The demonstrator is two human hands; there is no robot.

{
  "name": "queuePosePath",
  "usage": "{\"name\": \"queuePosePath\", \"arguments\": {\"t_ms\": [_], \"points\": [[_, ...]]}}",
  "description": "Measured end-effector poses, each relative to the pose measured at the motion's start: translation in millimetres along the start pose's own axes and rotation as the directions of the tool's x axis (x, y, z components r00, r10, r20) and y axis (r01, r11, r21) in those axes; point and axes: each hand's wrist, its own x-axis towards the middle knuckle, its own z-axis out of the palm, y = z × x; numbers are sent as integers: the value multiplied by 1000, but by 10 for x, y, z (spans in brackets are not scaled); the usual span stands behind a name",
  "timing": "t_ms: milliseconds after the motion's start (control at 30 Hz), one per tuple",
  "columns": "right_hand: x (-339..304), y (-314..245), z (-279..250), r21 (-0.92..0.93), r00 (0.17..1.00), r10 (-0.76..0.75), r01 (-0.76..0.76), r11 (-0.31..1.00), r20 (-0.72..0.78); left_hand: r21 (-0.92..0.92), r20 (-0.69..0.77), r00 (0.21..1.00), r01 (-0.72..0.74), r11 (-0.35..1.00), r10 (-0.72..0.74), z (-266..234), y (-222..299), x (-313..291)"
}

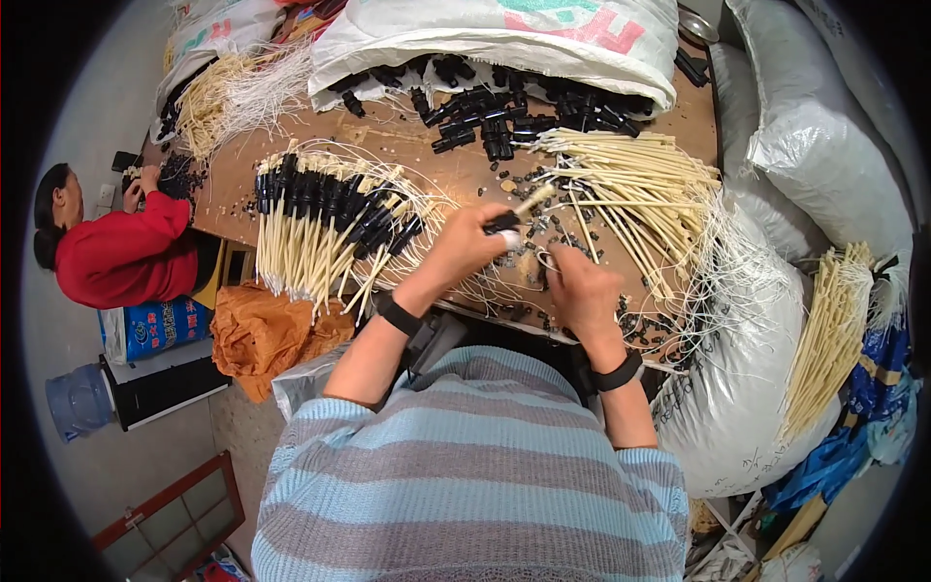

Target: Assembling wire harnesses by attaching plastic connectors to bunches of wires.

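My left hand [464, 244] is closed around a pale stick [533, 200] with a black plastic sleeve [501, 223] on it; its light end points up and to the right. Beside it, my right hand [588, 291] has thumb and forefinger pinched on a thin white cord [545, 258]. How the cord joins the stick is hard to make out. To the left lies a fanned row of pale sticks with black sleeves [335, 199]. A loose pile of bare pale sticks [630, 184] with white cords lies to the right.
Black plastic sleeves [485, 118] spill from a white woven sack [465, 48] at the back. Small black pieces [558, 228] litter the brown table [427, 145]. Full sacks [824, 126] crowd the right side. At the far left, a person in red [126, 242] works at the table.
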Motion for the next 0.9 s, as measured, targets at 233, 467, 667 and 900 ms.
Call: {"name": "queuePosePath", "arguments": {"t_ms": [233,467,667,900], "points": [[-8,-20,16,399,987,126,-158,903,104,234,53,982,-189,954,181,130,-20,-49],[89,-103,12,225,992,110,-94,970,-62,514,59,940,-317,797,336,82,-90,-81],[74,-70,76,259,994,111,-101,960,-23,484,36,863,-456,747,503,118,-36,-90],[22,-105,38,285,977,4,-65,956,211,426,289,932,-332,842,221,50,105,-101]]}}
